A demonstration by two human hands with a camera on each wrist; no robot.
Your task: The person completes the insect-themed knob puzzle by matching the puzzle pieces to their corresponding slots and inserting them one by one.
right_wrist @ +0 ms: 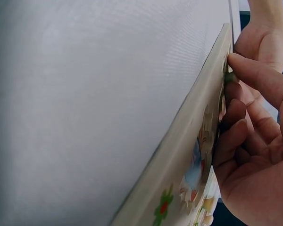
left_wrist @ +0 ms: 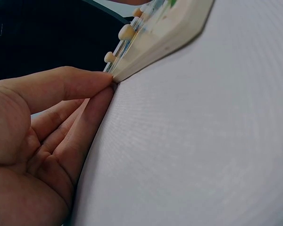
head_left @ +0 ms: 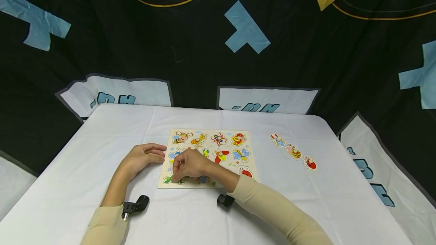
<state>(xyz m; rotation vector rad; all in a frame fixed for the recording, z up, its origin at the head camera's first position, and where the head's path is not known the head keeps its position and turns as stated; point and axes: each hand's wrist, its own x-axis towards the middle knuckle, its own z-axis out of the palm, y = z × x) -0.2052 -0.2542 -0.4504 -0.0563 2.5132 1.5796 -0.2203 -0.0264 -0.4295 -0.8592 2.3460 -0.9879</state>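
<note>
A wooden peg puzzle board (head_left: 211, 185) with colourful insect pieces lies flat on the white table. Reaching across its lower left part, my right hand (head_left: 190, 165) pinches a green insect puzzle piece (head_left: 168, 179) at that corner. In the right wrist view, thumb and fingers close round a small green knob (right_wrist: 231, 76) at the board's face. On the board's left side rests my left hand (head_left: 141, 158), its fingertips and thumb tip against the edge. Round knobs (left_wrist: 126, 32) stand up from the pieces in the left wrist view.
Right of the board lie three loose insect pieces in a slanting row: a blue-winged one (head_left: 277, 140), a yellowish one (head_left: 293, 151) and a red ladybird (head_left: 310, 163). Behind the white table (head_left: 286, 207) hangs a black cloth (head_left: 197, 48) with blue and yellow shapes.
</note>
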